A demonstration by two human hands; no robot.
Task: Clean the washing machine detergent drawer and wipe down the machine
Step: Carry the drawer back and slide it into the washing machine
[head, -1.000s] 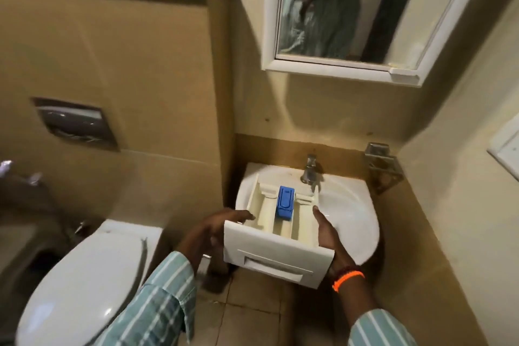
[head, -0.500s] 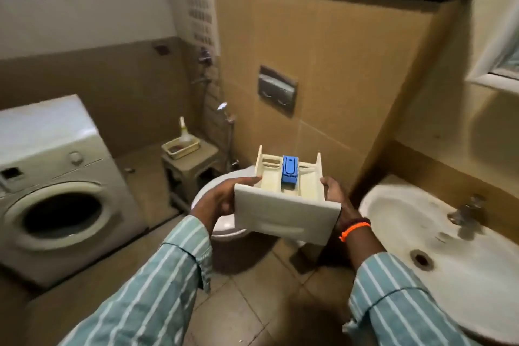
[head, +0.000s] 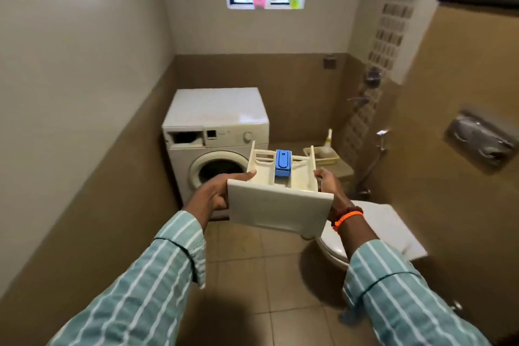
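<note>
Cream plastic forms the detergent drawer [head: 280,191], which is held in mid-air between both hands, front panel toward the person and open compartments facing up, presumably so that nothing spills. The left hand [head: 217,195] is wrapped round the drawer's left edge, thumb lying along the top; the right hand [head: 327,184] is pressed to the right side, its fingers largely hidden behind the panel. A blue siphon insert [head: 282,163] is seated in the middle compartment. The washing machine [head: 216,132] stands well beyond, its drawer slot [head: 186,137] empty, so the rear end appears aimed for reinsertion.
</note>
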